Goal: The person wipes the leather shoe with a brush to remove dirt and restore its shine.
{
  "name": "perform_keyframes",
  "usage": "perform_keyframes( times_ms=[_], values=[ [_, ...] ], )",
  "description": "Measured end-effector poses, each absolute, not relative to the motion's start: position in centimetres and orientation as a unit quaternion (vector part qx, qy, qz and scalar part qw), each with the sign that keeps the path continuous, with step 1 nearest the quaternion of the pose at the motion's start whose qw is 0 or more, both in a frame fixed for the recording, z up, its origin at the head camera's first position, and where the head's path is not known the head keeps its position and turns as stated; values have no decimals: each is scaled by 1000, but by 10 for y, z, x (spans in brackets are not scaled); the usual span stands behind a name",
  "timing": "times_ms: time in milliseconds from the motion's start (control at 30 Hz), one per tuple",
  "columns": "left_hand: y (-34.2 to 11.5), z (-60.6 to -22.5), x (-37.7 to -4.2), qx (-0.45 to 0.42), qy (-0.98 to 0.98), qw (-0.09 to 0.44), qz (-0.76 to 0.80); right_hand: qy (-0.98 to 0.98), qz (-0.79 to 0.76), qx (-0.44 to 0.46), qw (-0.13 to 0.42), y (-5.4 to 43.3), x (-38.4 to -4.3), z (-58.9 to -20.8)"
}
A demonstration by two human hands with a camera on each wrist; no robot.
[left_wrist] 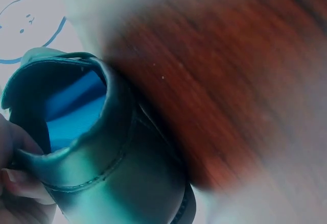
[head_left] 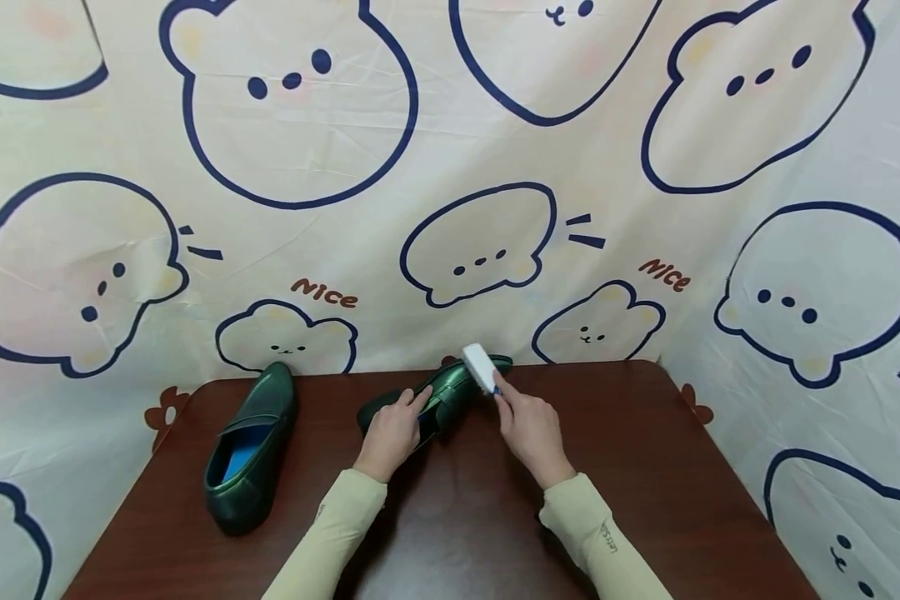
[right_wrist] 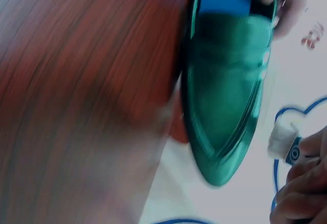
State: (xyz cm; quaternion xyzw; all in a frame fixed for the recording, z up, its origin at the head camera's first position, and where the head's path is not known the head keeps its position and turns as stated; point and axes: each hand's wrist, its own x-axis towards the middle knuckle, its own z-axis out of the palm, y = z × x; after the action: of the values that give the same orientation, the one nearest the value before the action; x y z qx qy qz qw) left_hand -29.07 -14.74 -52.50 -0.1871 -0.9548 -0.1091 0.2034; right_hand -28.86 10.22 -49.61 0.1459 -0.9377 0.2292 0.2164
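Observation:
My left hand [head_left: 393,433] grips a dark green loafer [head_left: 450,396] by the edge of its opening, and its toe points away to the far right. In the left wrist view, fingers [left_wrist: 25,183] pinch the rim beside the blue insole [left_wrist: 76,112]. My right hand [head_left: 531,429] holds a small brush [head_left: 480,368] with a white head and some blue at its handle, close to the loafer's toe. The right wrist view shows the white head [right_wrist: 281,140] apart from the loafer's upper [right_wrist: 225,91]; its bristles are too blurred to make out.
A second green loafer [head_left: 251,454] with a blue insole stands on the left part of the brown wooden table [head_left: 615,500]. Cloth [head_left: 450,150] printed with cartoon bears hangs behind the table's far edge and along its sides.

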Motion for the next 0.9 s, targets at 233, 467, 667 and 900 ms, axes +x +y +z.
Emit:
perform_keyframes(
  times_ms=[233,467,667,900],
  values=[
    [-147,-523,-291,-190,-956,192,-113,-949,174,170,199,82,-287,-503],
    [-149,-524,-292,-193,-953,199,-122,-951,192,96,221,105,-291,-507],
    [-149,-525,-292,-199,-954,188,-122,-954,209,46,210,128,-291,-512],
    [-151,-522,-294,-200,-956,180,-119,-949,229,51,212,125,-292,-510]
  ],
)
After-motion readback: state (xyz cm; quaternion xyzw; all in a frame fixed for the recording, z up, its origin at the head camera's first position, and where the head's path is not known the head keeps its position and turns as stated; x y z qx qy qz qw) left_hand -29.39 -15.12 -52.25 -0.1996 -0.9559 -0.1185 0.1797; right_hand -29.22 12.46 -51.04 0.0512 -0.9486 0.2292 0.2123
